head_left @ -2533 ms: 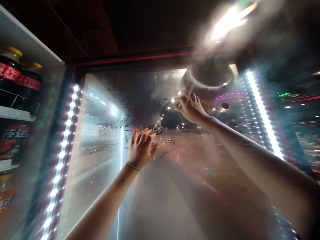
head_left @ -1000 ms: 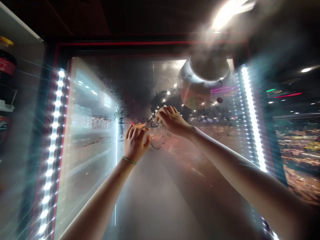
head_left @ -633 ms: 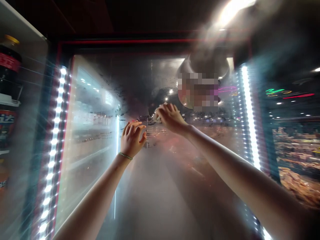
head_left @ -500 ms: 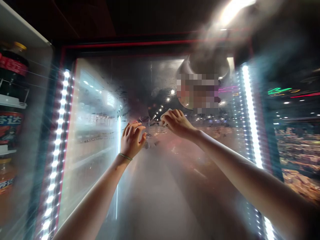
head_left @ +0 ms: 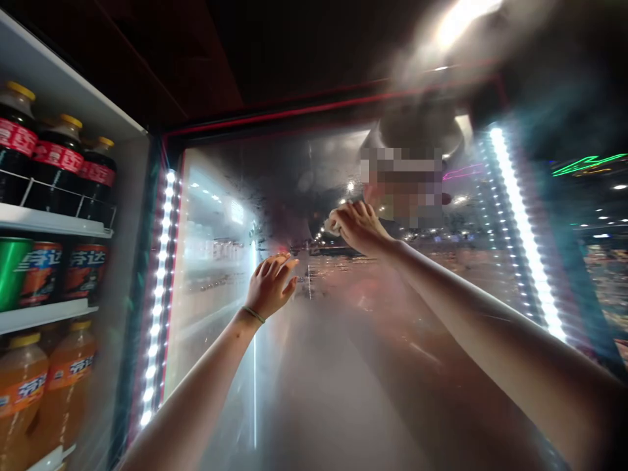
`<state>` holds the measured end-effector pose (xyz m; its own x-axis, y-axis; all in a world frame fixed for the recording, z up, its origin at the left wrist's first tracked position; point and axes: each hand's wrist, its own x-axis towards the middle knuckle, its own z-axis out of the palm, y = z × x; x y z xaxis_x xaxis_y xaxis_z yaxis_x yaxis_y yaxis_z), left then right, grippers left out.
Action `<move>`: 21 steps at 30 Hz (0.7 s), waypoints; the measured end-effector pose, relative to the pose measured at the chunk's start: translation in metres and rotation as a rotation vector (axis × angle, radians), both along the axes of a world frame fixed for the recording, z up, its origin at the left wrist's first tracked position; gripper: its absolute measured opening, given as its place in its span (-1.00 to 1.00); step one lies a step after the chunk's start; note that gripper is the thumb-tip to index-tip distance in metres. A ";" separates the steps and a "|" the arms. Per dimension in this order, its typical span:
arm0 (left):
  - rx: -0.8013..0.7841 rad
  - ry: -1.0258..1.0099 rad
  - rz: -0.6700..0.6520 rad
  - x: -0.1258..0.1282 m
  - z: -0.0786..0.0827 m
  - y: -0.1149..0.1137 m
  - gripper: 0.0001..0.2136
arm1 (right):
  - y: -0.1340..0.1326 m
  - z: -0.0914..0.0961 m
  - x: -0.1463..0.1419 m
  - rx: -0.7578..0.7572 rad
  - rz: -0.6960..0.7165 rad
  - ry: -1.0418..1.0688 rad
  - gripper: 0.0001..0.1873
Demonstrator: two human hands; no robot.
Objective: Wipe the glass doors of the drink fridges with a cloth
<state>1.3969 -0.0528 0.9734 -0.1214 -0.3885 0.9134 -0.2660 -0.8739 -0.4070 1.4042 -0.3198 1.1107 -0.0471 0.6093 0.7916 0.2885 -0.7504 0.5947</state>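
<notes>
A fogged glass fridge door (head_left: 343, 366) stands open in front of me, edged by strips of white lights. My left hand (head_left: 272, 284) lies flat against the glass with its fingers stretched out and a thin green band on the wrist. Higher up, my right hand (head_left: 358, 226) is closed on a small pale cloth (head_left: 333, 227) and presses it against the glass. The glass near both hands looks darker and wiped, with droplets around it. The glass mirrors a person in a cap.
On the left, the open fridge shelves (head_left: 53, 226) hold dark bottles with red labels (head_left: 59, 167), cans (head_left: 42, 271) and orange drink bottles (head_left: 69, 386). A light strip (head_left: 523, 229) runs down the door's right edge. Shop lights show beyond on the right.
My right hand has moved the cloth down and left across the glass, then back up to the right. The left hand stayed pressed on the glass. The view swung left, showing more shelves.
</notes>
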 end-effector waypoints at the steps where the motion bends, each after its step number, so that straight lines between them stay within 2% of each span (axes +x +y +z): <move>1: 0.016 -0.009 -0.005 0.000 0.001 0.003 -0.68 | 0.005 0.008 0.001 0.071 0.001 -0.014 -0.75; 3: 0.038 -0.029 -0.014 0.000 0.004 0.007 -0.69 | 0.021 0.013 0.001 0.140 0.016 -0.029 -0.76; 4: 0.033 -0.041 -0.017 0.000 0.006 0.010 -0.69 | 0.030 0.010 0.002 0.120 0.020 -0.029 -0.77; 6: 0.000 -0.063 -0.019 0.000 0.010 0.019 -0.71 | 0.039 -0.004 0.002 -0.004 0.014 -0.018 -0.77; 8: -0.041 -0.077 -0.016 0.000 0.016 0.031 -0.73 | 0.035 -0.016 0.002 -0.110 -0.005 0.002 -0.77; 9: -0.055 -0.081 -0.013 0.001 0.018 0.038 -0.73 | 0.029 -0.018 0.003 -0.113 -0.012 0.011 -0.76; 11: -0.065 -0.080 -0.015 0.003 0.021 0.050 -0.73 | 0.017 -0.012 0.004 -0.014 -0.006 0.013 -0.78; 13: -0.063 -0.083 -0.027 0.007 0.022 0.058 -0.72 | 0.015 0.004 0.005 0.141 0.006 -0.017 -0.79; 15: -0.055 -0.093 -0.043 0.011 0.020 0.061 -0.70 | 0.029 0.015 0.004 0.255 0.021 -0.046 -0.80; 16: -0.053 -0.099 -0.051 0.013 0.019 0.061 -0.70 | 0.039 0.016 0.004 0.262 0.031 -0.047 -0.80; 17: -0.052 -0.100 -0.060 0.014 0.018 0.060 -0.69 | 0.049 0.012 0.003 0.224 0.040 -0.038 -0.80; 19: -0.052 -0.093 -0.078 0.016 0.015 0.059 -0.68 | 0.062 -0.002 0.002 0.051 0.055 -0.007 -0.79; 21: -0.055 -0.087 -0.096 0.017 0.014 0.058 -0.68 | 0.060 -0.015 0.002 -0.088 0.054 0.023 -0.75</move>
<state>1.4136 0.0055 0.9877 -0.2349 -0.3210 0.9175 -0.3154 -0.8677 -0.3843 1.4064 -0.2598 1.0954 -0.0640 0.6733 0.7366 0.3418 -0.6786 0.6501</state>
